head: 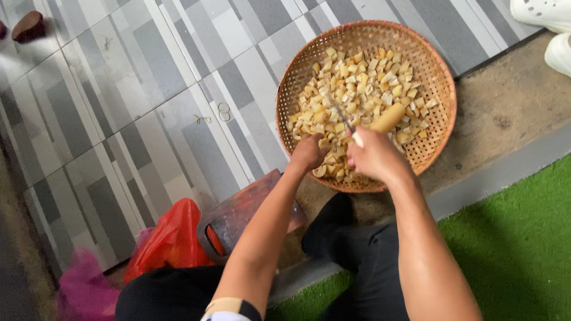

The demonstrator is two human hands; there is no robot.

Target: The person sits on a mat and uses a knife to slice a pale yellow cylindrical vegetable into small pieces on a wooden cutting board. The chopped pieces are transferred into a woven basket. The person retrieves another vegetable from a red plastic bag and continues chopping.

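Head view, looking down. A round woven basket lies on the floor, far right, filled with pale yellow cut pieces. Both hands work over its near rim. The left hand is closed among the pieces. The right hand grips a knife, blade pointing far-left, and touches a long yellow piece. Near left of the basket lies a dark board, beside a red bag and a pink bag. Grey patterned tiles cover the left; green turf lies near right. White shoes show far right.
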